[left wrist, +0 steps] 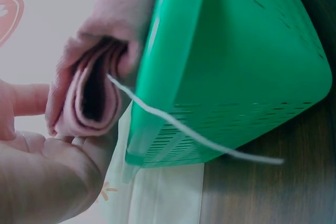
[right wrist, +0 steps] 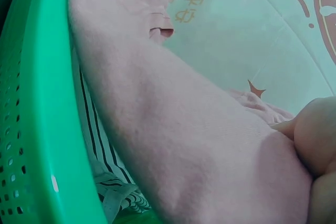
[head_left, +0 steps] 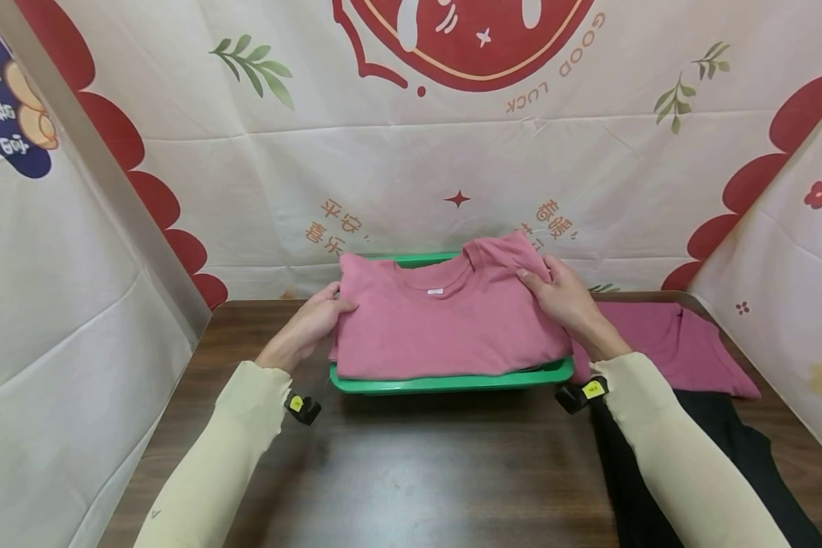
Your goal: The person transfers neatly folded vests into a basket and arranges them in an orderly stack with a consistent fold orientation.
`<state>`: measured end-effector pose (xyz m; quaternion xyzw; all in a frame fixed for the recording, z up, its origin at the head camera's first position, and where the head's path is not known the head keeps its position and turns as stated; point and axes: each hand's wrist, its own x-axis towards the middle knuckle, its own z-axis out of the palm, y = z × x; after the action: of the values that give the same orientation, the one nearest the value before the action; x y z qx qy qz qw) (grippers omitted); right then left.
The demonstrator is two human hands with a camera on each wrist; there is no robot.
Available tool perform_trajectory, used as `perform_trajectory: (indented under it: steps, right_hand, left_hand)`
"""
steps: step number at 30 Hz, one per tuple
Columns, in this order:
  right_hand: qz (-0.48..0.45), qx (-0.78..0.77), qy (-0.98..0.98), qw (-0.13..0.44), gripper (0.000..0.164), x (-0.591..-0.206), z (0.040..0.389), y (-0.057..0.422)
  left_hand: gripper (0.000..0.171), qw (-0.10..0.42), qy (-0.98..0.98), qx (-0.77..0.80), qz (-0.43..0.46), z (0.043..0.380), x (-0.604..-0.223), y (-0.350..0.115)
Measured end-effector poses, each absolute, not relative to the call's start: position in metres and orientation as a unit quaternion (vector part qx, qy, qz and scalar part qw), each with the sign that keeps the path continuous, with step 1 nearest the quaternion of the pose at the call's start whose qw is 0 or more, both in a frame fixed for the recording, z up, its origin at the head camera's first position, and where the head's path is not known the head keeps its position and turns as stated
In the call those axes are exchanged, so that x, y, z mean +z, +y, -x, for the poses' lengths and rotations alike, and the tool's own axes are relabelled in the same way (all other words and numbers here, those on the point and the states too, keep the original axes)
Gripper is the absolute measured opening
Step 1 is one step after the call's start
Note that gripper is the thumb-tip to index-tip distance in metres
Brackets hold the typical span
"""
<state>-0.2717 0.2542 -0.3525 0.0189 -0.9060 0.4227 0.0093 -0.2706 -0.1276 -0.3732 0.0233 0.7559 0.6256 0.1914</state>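
A folded pink shirt (head_left: 452,327) with a round collar and a small white label lies across the top of a green basket (head_left: 452,384). My left hand (head_left: 310,323) pinches its left edge, thumb on top and fingers beneath; the left wrist view shows the rolled layers of the folded shirt (left wrist: 89,93) at the basket's rim. At the far right side, my right hand (head_left: 568,304) grips the shirt near the shoulder, thumb on top. Striped cloth (right wrist: 105,135) shows inside the basket under the shirt in the right wrist view.
On the right of the brown table (head_left: 397,472) lie another pink garment (head_left: 671,342) and black trousers or similar dark cloth (head_left: 719,457), partly under my right arm. A printed white cloth (head_left: 452,167) hangs behind. A white string (left wrist: 194,135) dangles beside the basket.
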Motion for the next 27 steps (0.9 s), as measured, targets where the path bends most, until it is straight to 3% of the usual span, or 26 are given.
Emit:
perform_trajectory:
  steps: [7,17,27]
  right_hand:
    - [-0.020,0.418,-0.908,0.022,0.045,-0.358,0.275,0.254]
    - [-0.034,0.394,-0.918,-0.008,0.041,-0.370,0.279,0.254]
    - [-0.084,0.328,-0.940,0.037,0.033,-0.384,0.281,0.256]
  left_hand:
    - [0.041,0.198,0.773,0.602,-0.020,0.274,-0.379,-0.125]
    - [0.039,0.159,0.816,0.555,-0.034,0.273,-0.383,-0.116]
    - [0.037,0.128,0.843,0.519,-0.053,0.271,-0.389,-0.112]
